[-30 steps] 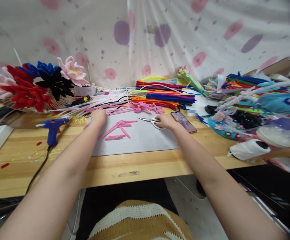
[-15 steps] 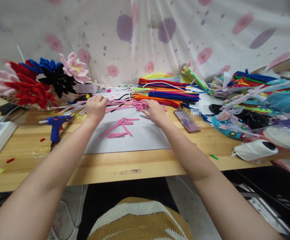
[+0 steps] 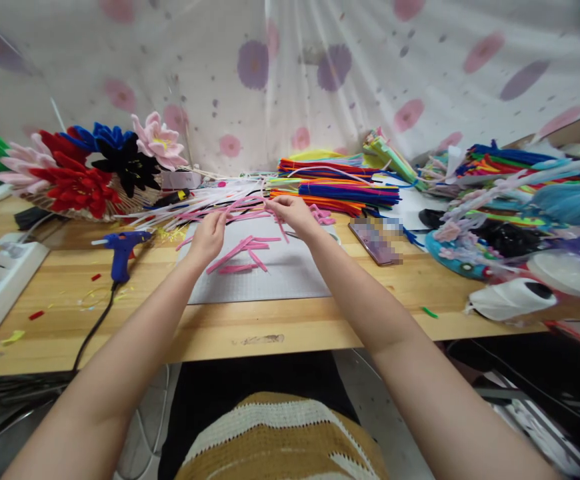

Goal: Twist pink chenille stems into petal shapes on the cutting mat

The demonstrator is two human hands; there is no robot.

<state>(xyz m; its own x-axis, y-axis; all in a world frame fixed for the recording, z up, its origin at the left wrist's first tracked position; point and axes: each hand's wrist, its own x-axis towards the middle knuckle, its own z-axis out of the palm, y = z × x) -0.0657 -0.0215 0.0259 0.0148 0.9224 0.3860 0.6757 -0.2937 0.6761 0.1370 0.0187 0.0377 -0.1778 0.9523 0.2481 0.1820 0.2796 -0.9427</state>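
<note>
A long pink pipe cleaner [image 3: 245, 202] runs between my two hands above the grey mat [image 3: 270, 287]. My left hand [image 3: 209, 237] is closed on its left part. My right hand [image 3: 290, 212] pinches it farther right, and a short pink end hangs below those fingers. Several short pink pipe cleaner pieces [image 3: 235, 255] lie on the mat nearer me. Beyond my right hand is a bunch of curled pink pieces [image 3: 323, 215]. A thin dark metal tool, partly hidden, lies under my right hand.
A blue glue gun [image 3: 120, 253] lies at left, near a white power strip [image 3: 10, 287]. Fuzzy flowers [image 3: 80, 187] stand back left. Colourful pipe cleaner bundles [image 3: 340, 193] lie at the back, a phone [image 3: 375, 241] on the right, and a white roll [image 3: 513, 298] farther right.
My right hand has left the curled pink bunch and moved slightly left. My left hand has come nearer to me and rightward. A pink pipe cleaner now spans both hands.
</note>
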